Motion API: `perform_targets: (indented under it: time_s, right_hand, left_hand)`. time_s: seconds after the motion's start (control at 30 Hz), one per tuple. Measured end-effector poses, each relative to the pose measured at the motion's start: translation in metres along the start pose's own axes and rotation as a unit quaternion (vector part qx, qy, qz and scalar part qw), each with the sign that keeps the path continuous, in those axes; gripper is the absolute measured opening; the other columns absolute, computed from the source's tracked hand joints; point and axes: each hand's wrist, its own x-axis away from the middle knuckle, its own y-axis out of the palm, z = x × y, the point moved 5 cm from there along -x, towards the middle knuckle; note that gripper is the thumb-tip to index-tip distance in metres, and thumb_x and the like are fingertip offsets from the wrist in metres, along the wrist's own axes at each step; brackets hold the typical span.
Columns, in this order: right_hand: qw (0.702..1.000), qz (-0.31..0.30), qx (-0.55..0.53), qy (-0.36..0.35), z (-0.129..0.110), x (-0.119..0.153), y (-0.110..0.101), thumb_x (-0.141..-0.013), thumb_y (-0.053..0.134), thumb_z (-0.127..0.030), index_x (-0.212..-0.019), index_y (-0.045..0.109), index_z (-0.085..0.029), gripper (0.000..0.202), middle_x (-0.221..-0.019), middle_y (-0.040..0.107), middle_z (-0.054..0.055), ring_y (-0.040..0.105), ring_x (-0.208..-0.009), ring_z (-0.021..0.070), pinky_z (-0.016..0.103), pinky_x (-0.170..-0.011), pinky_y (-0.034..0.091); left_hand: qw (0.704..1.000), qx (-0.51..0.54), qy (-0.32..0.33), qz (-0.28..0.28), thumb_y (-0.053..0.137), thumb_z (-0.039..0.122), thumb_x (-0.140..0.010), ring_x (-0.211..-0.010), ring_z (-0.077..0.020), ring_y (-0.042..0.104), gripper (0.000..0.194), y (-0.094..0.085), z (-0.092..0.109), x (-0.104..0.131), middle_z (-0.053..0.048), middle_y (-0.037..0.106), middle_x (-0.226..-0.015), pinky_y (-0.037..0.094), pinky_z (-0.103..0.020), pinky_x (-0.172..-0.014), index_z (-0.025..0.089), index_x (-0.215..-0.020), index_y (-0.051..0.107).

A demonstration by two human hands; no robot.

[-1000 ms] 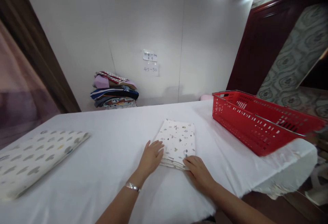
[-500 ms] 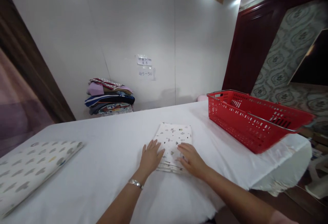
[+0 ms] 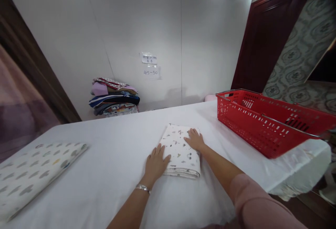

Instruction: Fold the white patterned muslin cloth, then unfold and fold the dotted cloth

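A folded white cloth (image 3: 180,154) with small grey and brown prints lies on the white-covered table (image 3: 110,159), its layered folded edge toward me. Against its left edge rests my left hand (image 3: 156,162), palm down with the fingers stretched out; a silvery bracelet circles that wrist. My right hand (image 3: 194,140) lies flat on the cloth's upper right part, fingers extended. Neither hand grips anything. Farther left, another folded white cloth (image 3: 42,173) with grey shapes lies on the table, partly cut off by the view's edge.
A red plastic basket (image 3: 244,127) with metal handles stands at the table's right. Behind the far edge is a stack of folded fabrics (image 3: 115,98) by a grey wall. Handwritten labels (image 3: 150,72) are taped to the wall. A brown curtain (image 3: 34,61) hangs at left.
My right hand has moved away from me, from the cloth's lower right to its upper right. The left hand stays at the left edge. The view has shifted slightly.
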Motion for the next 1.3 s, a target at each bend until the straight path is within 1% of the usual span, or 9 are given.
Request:
perform_targets:
  time_s: [0.2,0.33,0.43,0.6,0.73,0.87,1.07,1.2,1.3]
  right_hand:
    - [0.975,0.109,-0.190,0.030,0.021,0.018,-0.002,-0.078,0.049,-0.035,-0.126,0.050,-0.020,0.050,-0.145,0.031,0.006,0.017,-0.136,0.0247,0.045,-0.109,0.019]
    - [0.949,0.130,-0.270,0.096,0.038,0.045,0.008,-0.072,0.054,-0.032,-0.134,0.040,-0.019,0.065,-0.145,0.030,0.008,0.027,-0.133,0.0248,0.038,-0.107,0.027]
    - [0.933,0.116,-0.327,0.094,0.036,0.055,0.015,-0.062,0.061,-0.027,-0.127,0.050,-0.019,0.066,-0.144,0.031,0.009,0.033,-0.130,0.0262,0.036,-0.107,0.027]
    - [0.946,0.109,-0.302,0.046,0.030,0.028,0.001,-0.057,0.057,-0.015,-0.114,0.061,-0.019,0.057,-0.142,0.036,0.006,0.036,-0.128,0.0245,0.035,-0.107,0.026]
    - [0.964,0.116,-0.238,0.032,0.032,-0.005,-0.015,-0.065,0.050,-0.017,-0.114,0.060,-0.013,0.050,-0.139,0.040,0.010,0.040,-0.125,0.0248,0.038,-0.106,0.028]
    - [0.971,0.097,-0.216,0.032,0.034,-0.007,-0.017,-0.071,0.051,-0.021,-0.112,0.061,-0.014,0.043,-0.139,0.041,0.010,0.039,-0.126,0.0267,0.041,-0.105,0.029]
    - [0.970,0.127,-0.192,-0.083,0.025,0.056,-0.028,-0.080,0.049,-0.033,-0.105,0.064,-0.019,0.032,-0.128,0.052,0.009,0.049,-0.116,0.0247,0.040,-0.095,0.041]
    - [0.950,0.103,-0.174,-0.237,0.007,0.109,-0.030,-0.084,0.050,-0.036,-0.103,0.065,-0.023,0.027,-0.109,0.063,0.007,0.056,-0.105,0.0215,0.038,-0.091,0.044]
    - [0.947,0.111,-0.131,-0.270,0.000,0.129,-0.032,-0.086,0.048,-0.033,-0.101,0.065,-0.025,0.024,-0.107,0.063,0.006,0.055,-0.102,0.0209,0.038,-0.089,0.044]
  left_hand:
    - [0.996,0.080,-0.028,-0.034,0.036,0.051,-0.084,-0.132,-0.0246,0.029,0.059,-0.007,-0.008,0.002,-0.006,0.026,-0.147,0.029,-0.039,-0.103,0.020,-0.135,0.037]
    - [0.988,0.126,-0.090,-0.010,0.035,0.044,-0.086,-0.118,-0.0226,0.047,0.052,-0.015,-0.028,0.008,-0.012,0.049,-0.131,0.037,-0.033,-0.095,0.014,-0.128,0.045]
    - [0.985,0.125,-0.121,0.007,0.035,0.040,-0.087,-0.103,-0.0216,0.055,0.044,-0.018,-0.034,0.015,-0.011,0.058,-0.115,0.041,-0.031,-0.086,0.015,-0.119,0.051]
    - [0.986,0.100,-0.125,0.042,0.036,0.038,-0.087,-0.097,-0.0208,0.054,0.036,-0.016,-0.021,0.021,-0.009,0.059,-0.106,0.041,-0.029,-0.079,0.019,-0.112,0.054]
    - [0.986,0.120,-0.105,0.049,0.037,0.047,-0.086,-0.096,-0.0225,0.055,0.041,-0.012,-0.009,0.023,-0.009,0.060,-0.104,0.042,-0.031,-0.076,0.019,-0.112,0.053]
    - [0.974,0.191,-0.106,0.067,0.040,0.047,-0.085,-0.092,-0.0203,0.057,0.044,-0.006,-0.017,0.029,-0.008,0.061,-0.105,0.043,-0.031,-0.078,0.018,-0.115,0.053]
    - [0.943,0.301,-0.065,0.125,0.040,0.032,-0.087,-0.084,-0.0141,0.058,0.031,-0.008,-0.028,0.042,-0.004,0.061,-0.106,0.047,-0.027,-0.077,0.019,-0.109,0.058]
    - [0.953,0.244,0.064,0.167,0.043,0.031,-0.087,-0.105,-0.0167,0.051,0.028,-0.018,-0.005,0.046,-0.003,0.057,-0.115,0.044,-0.030,-0.088,0.024,-0.109,0.060]
    - [0.960,0.182,0.149,0.155,0.043,0.027,-0.088,-0.105,-0.0179,0.048,0.026,-0.019,0.013,0.043,-0.004,0.058,-0.112,0.042,-0.033,-0.091,0.023,-0.106,0.062]
